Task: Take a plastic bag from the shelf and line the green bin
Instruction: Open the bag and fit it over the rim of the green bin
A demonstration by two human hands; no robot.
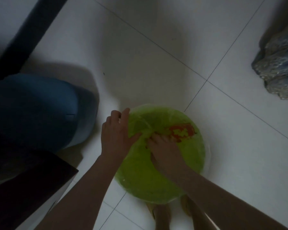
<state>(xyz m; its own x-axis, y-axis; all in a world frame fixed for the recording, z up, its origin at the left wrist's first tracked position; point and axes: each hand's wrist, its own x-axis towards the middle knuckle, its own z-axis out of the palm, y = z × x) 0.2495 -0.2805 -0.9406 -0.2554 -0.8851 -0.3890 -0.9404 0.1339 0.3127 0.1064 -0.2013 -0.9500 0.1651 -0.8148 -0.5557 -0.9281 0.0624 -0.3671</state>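
The round green bin (156,183) stands on the white tiled floor, seen from above. A thin clear plastic bag (183,130) with a red print is spread across its mouth. My left hand (116,135) rests at the bin's left rim, fingers pinching the bag's edge against it. Over the middle of the opening, my right hand (163,146) presses down with its fingers dug into the crumpled film. The bin's inside is hidden under the bag and my hands.
A blue rounded container (40,110) stands to the left, with a dark piece of furniture (27,188) below it. A crinkled plastic-wrapped bundle (279,67) lies at the right edge. A dark strip (28,34) runs along the upper left. My feet (163,213) are right below the bin.
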